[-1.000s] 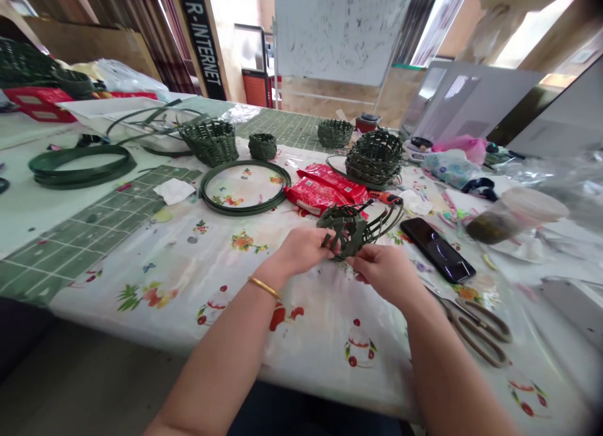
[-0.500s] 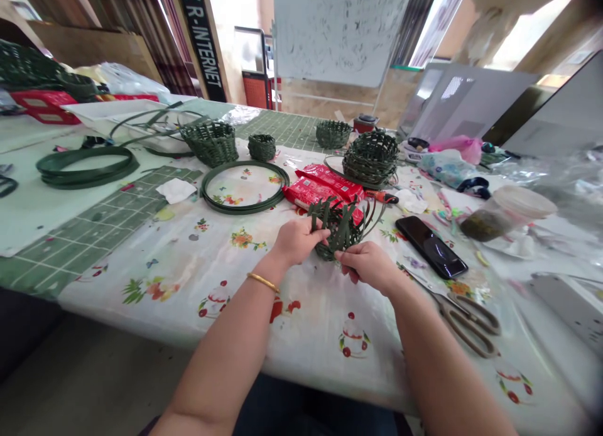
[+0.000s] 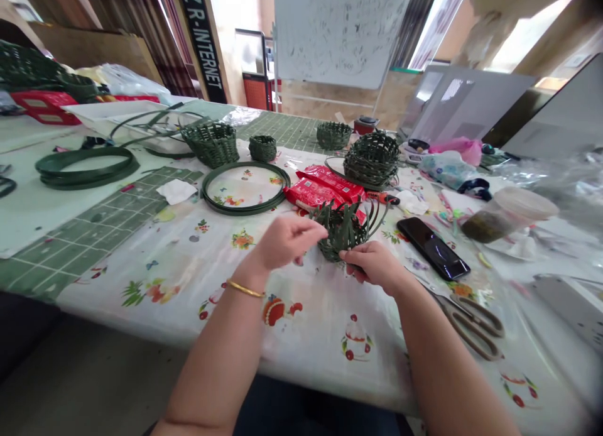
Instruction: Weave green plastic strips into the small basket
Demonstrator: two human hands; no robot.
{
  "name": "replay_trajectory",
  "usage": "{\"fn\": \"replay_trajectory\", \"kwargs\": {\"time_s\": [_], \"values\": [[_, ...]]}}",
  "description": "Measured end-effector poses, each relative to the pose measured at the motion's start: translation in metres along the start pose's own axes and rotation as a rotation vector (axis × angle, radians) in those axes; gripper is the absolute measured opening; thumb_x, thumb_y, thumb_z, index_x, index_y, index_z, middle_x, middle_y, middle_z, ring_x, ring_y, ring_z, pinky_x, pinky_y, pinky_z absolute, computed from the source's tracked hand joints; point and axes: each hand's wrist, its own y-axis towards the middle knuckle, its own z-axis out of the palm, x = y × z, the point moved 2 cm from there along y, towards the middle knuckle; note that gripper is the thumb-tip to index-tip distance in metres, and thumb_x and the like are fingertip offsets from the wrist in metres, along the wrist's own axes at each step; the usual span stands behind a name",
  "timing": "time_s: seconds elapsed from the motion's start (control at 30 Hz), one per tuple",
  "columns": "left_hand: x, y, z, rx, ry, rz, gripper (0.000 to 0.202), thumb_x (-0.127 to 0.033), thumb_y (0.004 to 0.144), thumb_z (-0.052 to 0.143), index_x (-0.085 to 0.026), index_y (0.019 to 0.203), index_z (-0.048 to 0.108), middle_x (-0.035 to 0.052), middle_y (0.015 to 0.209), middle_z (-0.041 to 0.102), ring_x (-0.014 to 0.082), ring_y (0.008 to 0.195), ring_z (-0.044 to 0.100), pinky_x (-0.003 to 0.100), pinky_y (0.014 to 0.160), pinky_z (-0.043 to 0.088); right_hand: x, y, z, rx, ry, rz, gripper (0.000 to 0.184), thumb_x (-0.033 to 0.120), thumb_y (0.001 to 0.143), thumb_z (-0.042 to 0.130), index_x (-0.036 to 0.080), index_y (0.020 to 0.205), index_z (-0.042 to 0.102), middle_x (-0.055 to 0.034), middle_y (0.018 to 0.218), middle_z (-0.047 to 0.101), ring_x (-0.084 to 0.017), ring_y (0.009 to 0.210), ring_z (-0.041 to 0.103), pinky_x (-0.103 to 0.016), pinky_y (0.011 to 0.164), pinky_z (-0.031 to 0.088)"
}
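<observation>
A small half-woven dark green basket (image 3: 343, 232) stands on the flowered tablecloth in front of me, its loose strips sticking up and curving out at the top right. My right hand (image 3: 370, 263) pinches its lower near rim, thumb and fingers closed on the weave. Just left of the basket is my left hand (image 3: 292, 238), a gold bangle on the wrist. Its fingers are drawn together, tips close to the basket's left side; whether a strip lies between them is hidden. Red packets (image 3: 320, 188) lie right behind the basket.
A strip coil (image 3: 245, 210) lies left of the packets, with finished baskets (image 3: 372, 159) behind. To the right are an orange-handled tool (image 3: 384, 198), a black phone (image 3: 433, 247), scissors (image 3: 471, 323) and a plastic tub (image 3: 511, 213). Another coil (image 3: 87, 172) lies far left.
My left hand has come off the basket's left side and shifted a little left, its wrist turning. My right hand keeps its hold on the basket, which has barely moved.
</observation>
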Motion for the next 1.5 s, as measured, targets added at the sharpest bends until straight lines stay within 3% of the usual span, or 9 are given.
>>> {"fn": "replay_trajectory", "kwargs": {"time_s": [0.1, 0.17, 0.43, 0.67, 0.8, 1.0, 1.2, 1.37, 1.5], "values": [[0.001, 0.002, 0.019, 0.168, 0.19, -0.027, 0.034, -0.028, 0.085, 0.047, -0.016, 0.113, 0.061, 0.0076, 0.102, 0.07, 0.0081, 0.045, 0.058, 0.023, 0.049, 0.048, 0.002, -0.001, 0.001, 0.038, 0.034, -0.002, 0.037, 0.043, 0.075, 0.055, 0.015, 0.051, 0.056, 0.0019, 0.036, 0.048, -0.006, 0.033, 0.035, -0.021, 0.038, 0.025], [-0.002, 0.002, 0.028, 0.177, 0.292, 0.01, 0.041, -0.022, 0.087, 0.041, -0.017, 0.126, 0.051, 0.0099, 0.115, 0.064, 0.0088, 0.05, 0.06, 0.025, 0.057, 0.05, 0.002, -0.001, 0.001, 0.061, 0.058, 0.004, 0.035, 0.041, 0.075, 0.055, 0.015, 0.052, 0.057, 0.0018, 0.036, 0.049, -0.005, 0.032, 0.033, -0.021, 0.037, 0.024], [-0.002, 0.004, 0.048, 0.347, 0.65, 0.025, 0.022, -0.015, 0.082, 0.045, -0.015, 0.102, 0.055, 0.0053, 0.067, 0.066, 0.0225, 0.065, 0.064, 0.028, 0.056, 0.042, -0.001, -0.008, -0.001, 0.127, -0.007, -0.015, 0.031, 0.035, 0.078, 0.05, 0.016, 0.054, 0.055, 0.0001, 0.043, 0.057, -0.006, 0.031, 0.04, -0.02, 0.034, 0.027], [0.011, 0.008, 0.043, 0.133, 0.592, 0.146, 0.006, -0.023, 0.079, 0.056, -0.022, 0.083, 0.061, -0.0014, 0.073, 0.07, 0.0148, 0.065, 0.064, 0.023, 0.06, 0.043, 0.003, -0.016, -0.012, 0.112, -0.013, -0.084, 0.031, 0.041, 0.077, 0.053, 0.016, 0.06, 0.058, -0.0007, 0.052, 0.061, -0.006, 0.037, 0.044, -0.019, 0.037, 0.03], [0.012, 0.007, 0.045, 0.022, 0.633, 0.178, 0.006, -0.023, 0.079, 0.057, -0.021, 0.078, 0.062, -0.0009, 0.076, 0.072, 0.0146, 0.067, 0.066, 0.023, 0.062, 0.045, 0.001, -0.013, -0.015, 0.006, 0.038, -0.163, 0.026, 0.041, 0.072, 0.06, 0.017, 0.062, 0.059, 0.0016, 0.054, 0.057, -0.008, 0.045, 0.046, -0.02, 0.043, 0.033], [0.012, 0.007, 0.049, -0.061, 0.594, 0.246, 0.004, -0.02, 0.077, 0.059, -0.02, 0.076, 0.063, -0.0019, 0.076, 0.073, 0.0135, 0.065, 0.067, 0.022, 0.06, 0.046, 0.004, -0.019, -0.021, -0.152, -0.145, -0.306, 0.023, 0.037, 0.076, 0.056, 0.018, 0.066, 0.062, 0.0041, 0.052, 0.048, -0.008, 0.05, 0.039, -0.021, 0.047, 0.029], [0.015, 0.013, 0.04, 0.09, 0.565, 0.16, 0.005, -0.022, 0.077, 0.059, -0.02, 0.081, 0.061, -0.0017, 0.073, 0.071, 0.0137, 0.065, 0.064, 0.023, 0.061, 0.045, 0.008, -0.014, -0.023, -0.076, -0.357, -0.377, 0.016, 0.026, 0.079, 0.052, 0.019, 0.072, 0.065, 0.0025, 0.057, 0.054, -0.01, 0.054, 0.045, -0.022, 0.053, 0.033], [0.024, 0.019, 0.017, -0.072, 0.477, -0.02, 0.008, -0.027, 0.076, 0.059, -0.021, 0.08, 0.057, -0.0014, 0.071, 0.07, 0.0153, 0.068, 0.064, 0.024, 0.063, 0.045, 0.01, -0.004, -0.021, -0.252, -0.564, -0.424, 0.026, 0.018, 0.076, 0.059, 0.022, 0.101, 0.061, -0.002, 0.081, 0.066, -0.015, 0.068, 0.056, -0.026, 0.062, 0.037], [0.026, 0.021, 0.011, -0.128, 0.465, -0.091, 0.007, -0.027, 0.075, 0.059, -0.021, 0.079, 0.056, 0.0, 0.075, 0.07, 0.0167, 0.072, 0.064, 0.025, 0.064, 0.044, 0.019, -0.007, -0.019, -0.334, -0.707, -0.696, 0.029, 0.025, 0.076, 0.066, 0.021, 0.103, 0.057, -0.0047, 0.1, 0.065, -0.018, 0.086, 0.057, -0.03, 0.075, 0.039]]}}
